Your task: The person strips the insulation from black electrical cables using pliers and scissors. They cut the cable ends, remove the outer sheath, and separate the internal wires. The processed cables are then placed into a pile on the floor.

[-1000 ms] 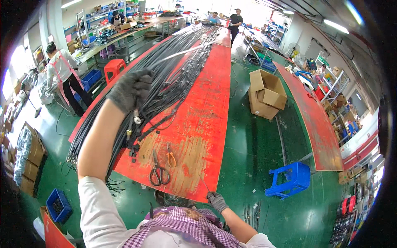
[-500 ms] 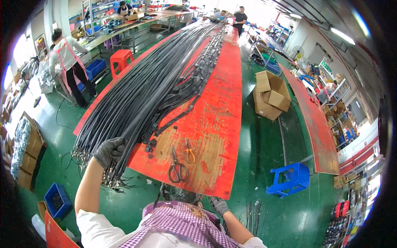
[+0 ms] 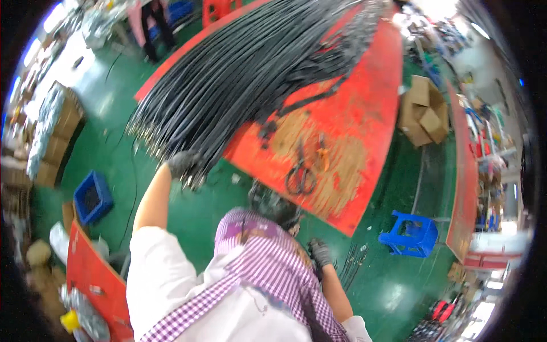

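My left hand point(image 3: 185, 164), in a dark grey glove, is closed around the near ends of some black cables point(image 3: 228, 85). They belong to a wide bundle that runs lengthwise along a red table point(image 3: 373, 114), with metal-looking tips sticking out past the edge. Low beside my body is my gloved right hand point(image 3: 320, 252), near thin dark cables point(image 3: 354, 263) below the table's level; blur hides whether it grips anything. Black-handled scissors point(image 3: 300, 178) and an orange-handled hand tool point(image 3: 323, 154) lie on the worn part of the tabletop.
A blue stool point(image 3: 411, 235) stands to the right, with an opened cardboard box point(image 3: 424, 111) beyond it. A blue bin point(image 3: 93, 198) and a red board point(image 3: 94, 279) are on the left. Another person's legs point(image 3: 152, 28) show at the far left, beside a red stool point(image 3: 219, 8).
The view has tilted down and swung, so the table sits higher and further right. My left hand stays on the cables. My right hand remains low beside my body.
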The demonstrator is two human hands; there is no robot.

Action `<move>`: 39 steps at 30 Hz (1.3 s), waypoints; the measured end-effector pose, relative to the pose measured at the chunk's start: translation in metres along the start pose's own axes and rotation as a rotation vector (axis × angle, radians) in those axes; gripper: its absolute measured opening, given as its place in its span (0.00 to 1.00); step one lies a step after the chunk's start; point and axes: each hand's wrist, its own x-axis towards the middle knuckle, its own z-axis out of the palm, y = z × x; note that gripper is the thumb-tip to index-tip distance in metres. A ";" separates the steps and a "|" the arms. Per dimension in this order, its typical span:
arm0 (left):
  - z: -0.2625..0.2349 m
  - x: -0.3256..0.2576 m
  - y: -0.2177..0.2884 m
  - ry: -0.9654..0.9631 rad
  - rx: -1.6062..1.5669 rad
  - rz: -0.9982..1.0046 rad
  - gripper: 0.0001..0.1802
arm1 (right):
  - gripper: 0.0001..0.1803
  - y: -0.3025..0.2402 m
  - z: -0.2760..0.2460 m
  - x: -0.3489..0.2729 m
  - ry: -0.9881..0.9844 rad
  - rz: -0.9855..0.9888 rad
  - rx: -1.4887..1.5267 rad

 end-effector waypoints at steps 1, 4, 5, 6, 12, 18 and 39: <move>-0.009 -0.011 0.012 0.025 -0.089 -0.081 0.09 | 0.18 -0.025 -0.014 0.000 -0.070 -0.004 0.091; 0.016 -0.046 0.028 0.301 -0.276 -0.236 0.14 | 0.12 -0.065 -0.020 -0.009 -0.070 0.052 0.366; 0.010 -0.036 0.038 0.121 -1.148 -0.612 0.16 | 0.11 -0.048 -0.003 -0.012 -0.008 -0.051 0.289; 0.000 -0.025 0.048 0.326 -1.892 -1.218 0.19 | 0.10 -0.013 0.026 -0.009 0.071 -0.158 0.214; 0.042 -0.041 0.062 0.539 -1.732 -1.444 0.26 | 0.14 -0.051 -0.009 0.017 -0.151 -0.185 -0.071; 0.021 -0.049 0.056 0.584 -2.085 -1.105 0.20 | 0.12 -0.054 -0.011 0.018 -0.096 -0.174 -0.013; 0.025 -0.019 0.005 -0.497 -0.480 -0.667 0.19 | 0.14 -0.069 -0.015 -0.003 -0.126 0.069 0.315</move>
